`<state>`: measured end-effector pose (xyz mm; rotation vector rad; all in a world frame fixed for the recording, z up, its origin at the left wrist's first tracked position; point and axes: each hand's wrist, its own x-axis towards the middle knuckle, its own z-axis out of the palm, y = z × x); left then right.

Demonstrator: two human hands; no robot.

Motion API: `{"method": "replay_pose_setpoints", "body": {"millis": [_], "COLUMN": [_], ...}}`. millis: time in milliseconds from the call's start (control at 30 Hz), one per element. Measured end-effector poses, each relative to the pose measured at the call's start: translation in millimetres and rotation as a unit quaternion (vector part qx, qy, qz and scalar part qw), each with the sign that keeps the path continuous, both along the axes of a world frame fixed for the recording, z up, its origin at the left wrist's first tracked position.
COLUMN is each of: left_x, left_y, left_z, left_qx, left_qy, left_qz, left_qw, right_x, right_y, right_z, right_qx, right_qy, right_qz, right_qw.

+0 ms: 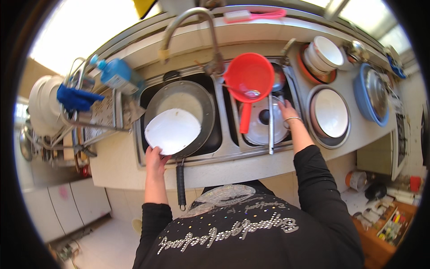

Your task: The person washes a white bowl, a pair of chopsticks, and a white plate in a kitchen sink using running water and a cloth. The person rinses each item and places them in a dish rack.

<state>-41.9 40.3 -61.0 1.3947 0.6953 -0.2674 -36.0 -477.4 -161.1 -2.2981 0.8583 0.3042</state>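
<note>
My left hand (157, 158) grips the near rim of a white plate (173, 131). The plate hangs over a frying pan (179, 90) in the left sink basin (216, 134), and cloudy liquid shows in the pan. The pan's black handle (181, 185) sticks out past the counter edge. Over in the right basin, my right hand (288, 111) reaches down beside a pot lid (258, 132) with a black knob; whether its fingers grip anything cannot be told. A metal utensil handle (271, 131) crosses the lid. Above the lid sits a red plastic dipper (250, 74) with a metal spoon (252, 93) in it.
A curved faucet (193, 15) rises behind the sink. Left stand a dish rack (117, 107), a blue soap bottle (119, 75) and a blue cloth (77, 97). Along the right counter are stacked bowls (327, 53), a white bowl (331, 112) and a blue basin (364, 94).
</note>
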Motion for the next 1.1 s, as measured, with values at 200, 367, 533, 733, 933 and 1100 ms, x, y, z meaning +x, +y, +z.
{"method": "replay_pose_setpoints", "body": {"millis": [200,367,533,733,933,1100], "left_x": [-0.2,-3.9,1.4,6.2,15.6,19.2], "left_y": [-8.5,-2.1,5.7,4.1,44.9,54.1], "left_z": [10.6,9.0,-12.6,-0.9,13.5,81.6], "left_qx": [0.027,0.001,-0.086,-0.108,0.327,0.523], "left_qy": [0.012,0.041,0.048,0.041,-0.099,-0.085], "left_qz": [0.014,0.031,0.01,-0.026,-0.069,-0.106], "left_qw": [0.999,0.999,0.995,0.993,0.937,0.841], "right_x": [7.0,-18.2,-13.7,29.6,61.0,100.9], "right_y": [-46.2,42.2,91.2,199.6,288.2,328.5], "right_z": [-28.1,76.7,155.5,172.6,172.3,187.9], "right_qx": [-0.058,-0.181,-0.083,0.169,0.205,0.085], "right_qy": [0.058,-0.194,-0.47,-0.441,-0.315,-0.337], "right_qz": [-0.076,-0.01,0.067,0.133,0.297,0.386], "right_qw": [0.994,0.964,0.876,0.871,0.878,0.854]}}
